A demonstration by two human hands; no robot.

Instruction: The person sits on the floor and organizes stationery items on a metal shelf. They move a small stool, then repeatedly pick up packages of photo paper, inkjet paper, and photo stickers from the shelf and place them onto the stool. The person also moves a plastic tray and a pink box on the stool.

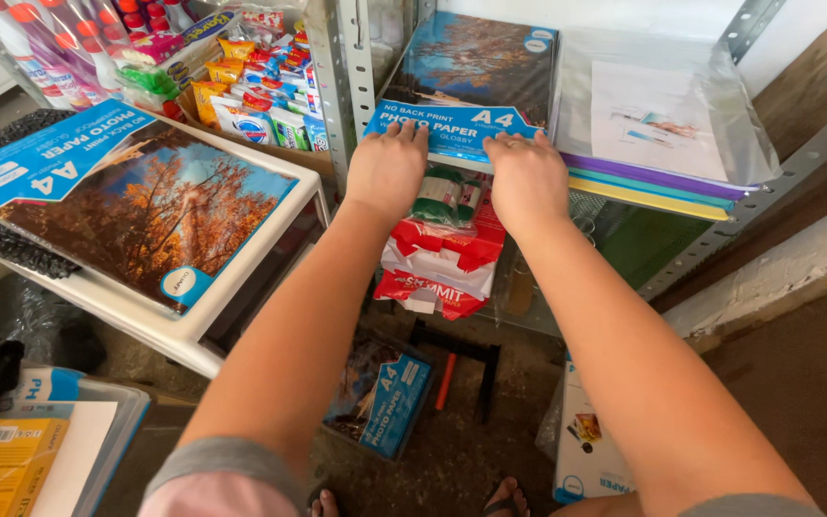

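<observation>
We see a bright picture with soft daylight and only faint shadows. The clear plastic sleeve shines with a little white glare. The shelf frame bends near the edges, and most things look sharp.

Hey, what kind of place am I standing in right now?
Likely a stationery shop's stockroom: both hands, left hand and right hand, rest on a photo paper pack on a metal shelf, beside coloured folders and glue bottles.

Grey metal shelving, white table, dark dirt floor.
</observation>
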